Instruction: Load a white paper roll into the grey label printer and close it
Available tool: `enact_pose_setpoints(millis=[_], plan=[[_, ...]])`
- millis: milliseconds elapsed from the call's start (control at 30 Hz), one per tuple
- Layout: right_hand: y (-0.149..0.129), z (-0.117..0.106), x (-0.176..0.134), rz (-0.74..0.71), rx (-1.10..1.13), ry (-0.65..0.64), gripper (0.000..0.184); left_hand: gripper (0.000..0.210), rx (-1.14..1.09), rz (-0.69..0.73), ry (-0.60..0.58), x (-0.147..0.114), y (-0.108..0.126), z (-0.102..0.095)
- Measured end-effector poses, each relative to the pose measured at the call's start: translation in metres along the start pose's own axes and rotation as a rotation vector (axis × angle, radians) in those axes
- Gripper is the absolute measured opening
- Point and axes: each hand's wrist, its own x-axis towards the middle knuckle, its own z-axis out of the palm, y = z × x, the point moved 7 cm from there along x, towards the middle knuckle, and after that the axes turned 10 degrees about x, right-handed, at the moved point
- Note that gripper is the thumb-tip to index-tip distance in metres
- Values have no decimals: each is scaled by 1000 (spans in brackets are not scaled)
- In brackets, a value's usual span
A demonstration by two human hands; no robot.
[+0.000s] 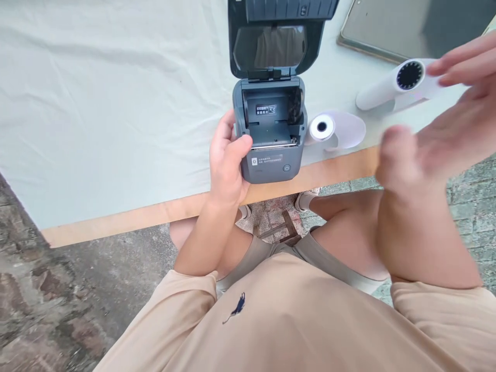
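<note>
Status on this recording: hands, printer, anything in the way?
Left hand gripping printer, lid up. Right hand open by larger roll, contact unclear. Possibly in the way: left thumb at compartment edge, smaller roll beside printer.

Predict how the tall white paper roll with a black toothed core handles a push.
The tall white paper roll may tip, since it seems to stand on a narrow end. Being wound, it is probably firm; the loose white outer sheet would likely flop, as it already curls away.
</note>
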Motion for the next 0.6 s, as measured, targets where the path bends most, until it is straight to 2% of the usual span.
enact_pose_setpoints(millis=[100, 200, 333, 433, 533, 600], plan=[[-21, 19, -7, -34, -54, -47, 37, 29, -21, -6, -5, -2, 0, 0], [-39, 42, -11, -138, -148, -80, 33, 30, -9, 0, 5, -3, 1, -2], [-45, 60, -15, -274, -309, -67, 26, 29, -47, -2, -1, -3, -1, -2], [-42, 61, -15, -261, -264, -22, 26, 28, -76, 19, 4, -2, -1, -2], [-43, 68, -12, -223, -150, -83, 30, 26, -52, 31, 5, -2, -1, -1], [-46, 68, -9, -211, 0, -80, 36, 27, -44, 44, 1, -2, 0, -1]])
